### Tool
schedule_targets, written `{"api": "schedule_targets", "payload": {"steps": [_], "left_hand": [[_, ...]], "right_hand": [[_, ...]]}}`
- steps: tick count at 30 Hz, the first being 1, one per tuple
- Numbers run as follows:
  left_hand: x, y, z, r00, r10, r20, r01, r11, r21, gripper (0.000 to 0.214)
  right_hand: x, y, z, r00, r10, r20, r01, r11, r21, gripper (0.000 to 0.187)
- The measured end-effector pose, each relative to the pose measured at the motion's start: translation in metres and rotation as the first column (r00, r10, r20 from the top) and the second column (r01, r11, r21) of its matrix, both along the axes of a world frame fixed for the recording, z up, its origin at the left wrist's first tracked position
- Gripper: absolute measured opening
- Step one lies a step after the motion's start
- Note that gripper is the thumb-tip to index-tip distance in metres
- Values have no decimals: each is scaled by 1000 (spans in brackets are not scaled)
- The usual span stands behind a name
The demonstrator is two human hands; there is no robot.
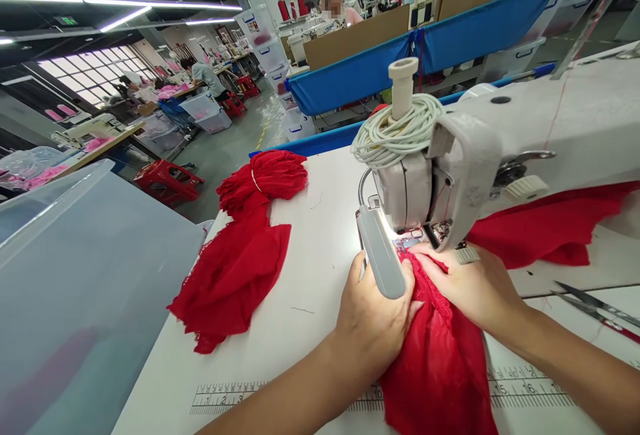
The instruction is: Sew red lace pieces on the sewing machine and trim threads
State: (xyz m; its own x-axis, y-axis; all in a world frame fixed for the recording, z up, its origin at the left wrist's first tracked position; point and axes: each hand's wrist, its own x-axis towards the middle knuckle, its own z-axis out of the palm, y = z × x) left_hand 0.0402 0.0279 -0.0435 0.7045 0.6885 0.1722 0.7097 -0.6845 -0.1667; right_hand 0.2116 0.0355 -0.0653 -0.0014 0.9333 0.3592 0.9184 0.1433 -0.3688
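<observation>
A piece of red fabric (435, 361) with a lacy edge runs from the table's near side up under the head of a sewing machine (405, 188). My left hand (373, 315) grips the fabric's left edge, its thumb and fingers closed on it, partly behind a grey lamp (383, 255). On the other side, my right hand (465, 281) presses the fabric close to the needle area, fingers together. The needle itself is hidden by the machine head. A coil of pale elastic cord (395, 131) rests on top of the machine.
Left on the table lie a tied red bundle (265, 181) and loose red cloth (235, 281). Scissors (600, 308) lie at the right, near more red cloth (555, 221). A printed ruler (225, 395) crosses the front. A translucent bin (90, 288) stands left. Other people work further back.
</observation>
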Motion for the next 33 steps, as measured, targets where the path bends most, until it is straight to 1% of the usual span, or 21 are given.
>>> {"api": "schedule_targets", "payload": {"steps": [4,6,9,14,20,27,33], "left_hand": [[-2,0,-3,999,-7,33,6,999,42,40],[-2,0,-4,1000,-13,23,12,998,54,41],[-1,0,-2,1000,-6,-8,6,998,62,41],[1,-2,1,1000,19,-16,-19,999,47,38],[-2,-1,-4,1000,1,-3,-1,998,56,39],[-3,3,-9,999,-34,-29,35,999,37,37],[-4,3,-10,998,-44,-35,44,999,20,37]], "right_hand": [[0,1,1,1000,12,-15,-12,1000,-8,28],[0,1,2,1000,5,-25,-5,1000,4,30],[0,1,3,1000,1,-6,-1,1000,27,31],[0,1,4,1000,8,19,-8,1000,4,36],[0,2,5,1000,16,-6,-16,1000,13,31],[-1,1,0,999,-30,-14,30,999,-22,32],[-2,1,-2,999,-37,0,37,999,6,29]]}}
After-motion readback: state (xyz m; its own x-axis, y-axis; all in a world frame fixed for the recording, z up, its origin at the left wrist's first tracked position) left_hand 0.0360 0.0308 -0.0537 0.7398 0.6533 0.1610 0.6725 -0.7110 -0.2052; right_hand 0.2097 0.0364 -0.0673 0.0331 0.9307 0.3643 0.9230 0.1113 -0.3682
